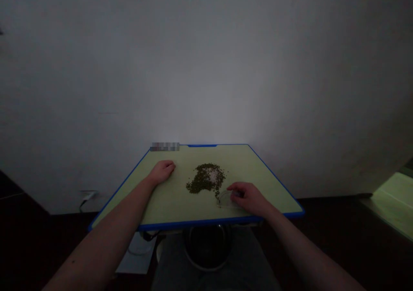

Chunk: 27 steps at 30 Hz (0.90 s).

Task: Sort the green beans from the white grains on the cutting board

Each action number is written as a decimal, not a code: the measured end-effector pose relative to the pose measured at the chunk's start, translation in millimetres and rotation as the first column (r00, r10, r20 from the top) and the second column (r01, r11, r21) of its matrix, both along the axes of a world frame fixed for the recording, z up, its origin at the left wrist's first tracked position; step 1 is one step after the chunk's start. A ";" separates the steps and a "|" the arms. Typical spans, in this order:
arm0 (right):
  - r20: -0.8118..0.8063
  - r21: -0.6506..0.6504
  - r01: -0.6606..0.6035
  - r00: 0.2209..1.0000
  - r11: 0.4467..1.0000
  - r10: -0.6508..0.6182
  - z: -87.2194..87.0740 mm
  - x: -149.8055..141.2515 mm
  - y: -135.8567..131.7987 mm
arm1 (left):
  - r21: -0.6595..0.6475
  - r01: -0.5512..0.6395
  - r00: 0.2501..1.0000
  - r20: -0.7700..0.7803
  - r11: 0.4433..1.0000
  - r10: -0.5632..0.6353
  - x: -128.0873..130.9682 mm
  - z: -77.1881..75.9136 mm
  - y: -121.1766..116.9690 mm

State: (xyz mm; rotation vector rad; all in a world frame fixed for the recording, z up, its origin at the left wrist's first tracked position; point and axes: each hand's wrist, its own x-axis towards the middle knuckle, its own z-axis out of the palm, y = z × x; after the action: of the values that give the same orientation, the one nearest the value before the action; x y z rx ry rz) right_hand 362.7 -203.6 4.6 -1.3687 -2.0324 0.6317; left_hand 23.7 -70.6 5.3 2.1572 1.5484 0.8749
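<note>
A pale green table top with a blue rim (pixel 129 178) stands in front of me. On its middle lies a loose heap of small dark green beans (pixel 204 180) with a pale patch of white grains in it. My left hand (pixel 163 171) rests on the table left of the heap, fingers curled under into a loose fist with nothing seen in it. My right hand (pixel 249 197) sits at the near right, its fingers closed on the edge of a small clear dish (pixel 225 199) that lies just below the heap.
A plain white wall rises close behind the table. Below the table's near edge, between my legs, sits a dark round bowl (pixel 206 248). A white sheet (pixel 135 256) lies on the floor at left. A wall socket with a cable (pixel 87 196) is at far left.
</note>
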 end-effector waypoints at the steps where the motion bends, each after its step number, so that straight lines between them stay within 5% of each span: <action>1: 0.007 0.005 -0.011 1.000 1.000 0.011 0.4 -1.8 0.2 | -0.004 -0.002 1.000 -0.003 1.000 0.002 -0.2 0.3 0.0; 27: -0.148 -0.054 -0.123 0.982 0.991 0.114 -0.5 8.6 -9.7 | -0.001 0.020 1.000 -0.003 1.000 -0.020 7.0 0.4 4.5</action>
State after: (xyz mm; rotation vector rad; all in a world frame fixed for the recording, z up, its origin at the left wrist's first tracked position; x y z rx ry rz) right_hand 371.4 -213.3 4.1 -1.2066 -2.0029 0.8293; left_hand 30.7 -66.1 5.7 2.1703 1.5262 0.8646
